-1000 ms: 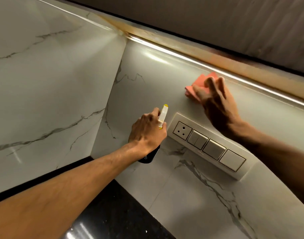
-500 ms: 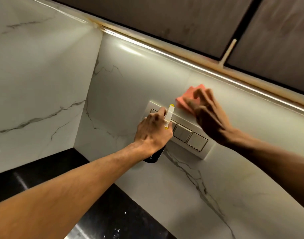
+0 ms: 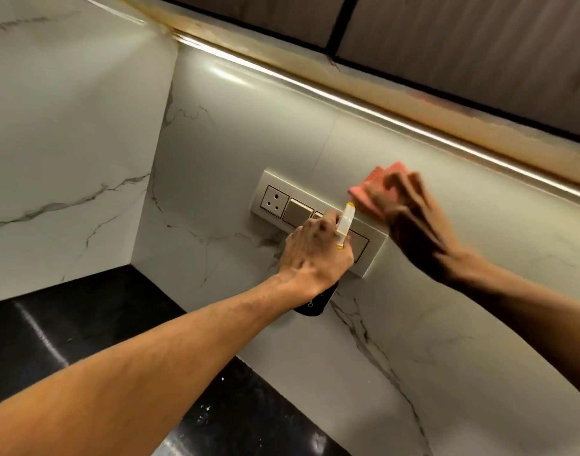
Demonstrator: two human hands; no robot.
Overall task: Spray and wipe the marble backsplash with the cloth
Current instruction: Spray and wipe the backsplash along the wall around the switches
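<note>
Since a second ago both hands have shifted right along the switch plate (image 3: 275,199): left hand (image 3: 315,255) now over the third switch, right hand (image 3: 410,218) past the plate's upper right corner. Left fingers curl round the neck of the spray bottle (image 3: 344,225), nozzle toward the wall, dark body hanging below the fist, probably kept ready for another squirt. Right hand is motion-blurred; fingers look straight and spread, pressing the cloth (image 3: 377,182) flat so its whole face rubs. Cloth is pink and folded, half under the fingers, against the backsplash (image 3: 249,126) just above the plate's right end. Marble is pale, grey-veined, glossy; no streaks discernible.
</note>
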